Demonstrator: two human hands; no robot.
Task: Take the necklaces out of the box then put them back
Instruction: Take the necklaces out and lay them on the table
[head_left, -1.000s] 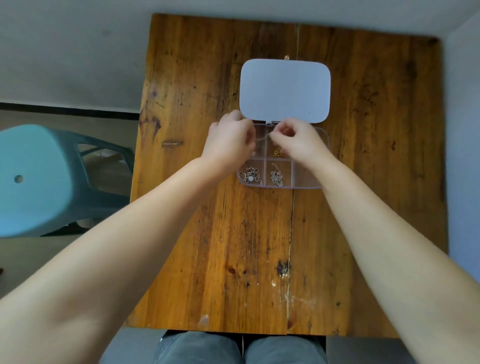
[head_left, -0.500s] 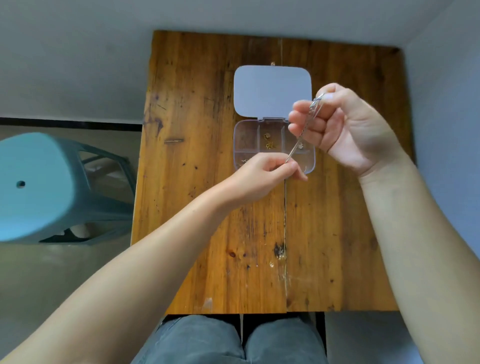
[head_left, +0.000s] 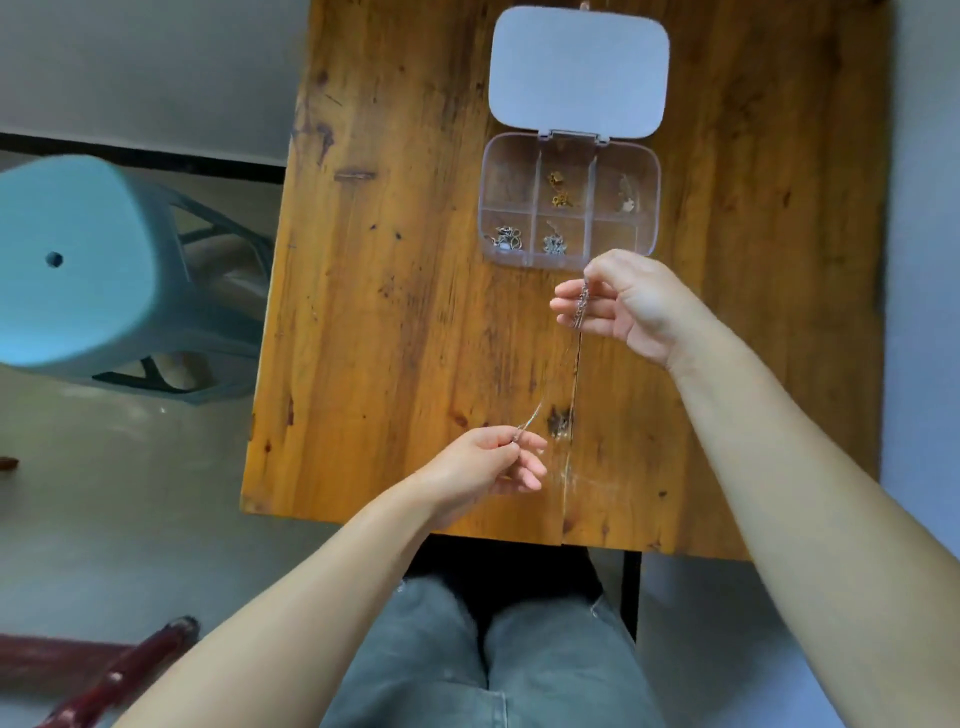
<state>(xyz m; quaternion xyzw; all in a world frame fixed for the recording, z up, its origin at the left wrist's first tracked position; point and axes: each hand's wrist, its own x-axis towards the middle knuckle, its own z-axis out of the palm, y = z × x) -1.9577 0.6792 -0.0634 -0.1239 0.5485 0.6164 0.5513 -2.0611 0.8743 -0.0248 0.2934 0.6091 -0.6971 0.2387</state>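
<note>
Change: the necklace (head_left: 575, 358) is now clear of the box (head_left: 569, 200), drawn out over the counter (head_left: 415, 260) nearer the person.
Left hand (head_left: 488, 462): pinches one end.
Right hand (head_left: 618, 304): pinches the other.
Box: lid open, four compartments filled.
Meaning: probably one piece out, more to go.

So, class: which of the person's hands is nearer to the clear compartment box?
The right. The right hand hangs just below the near edge of the box, pinching one end of the necklace; the left hand is well back, near the table's front edge.
</note>
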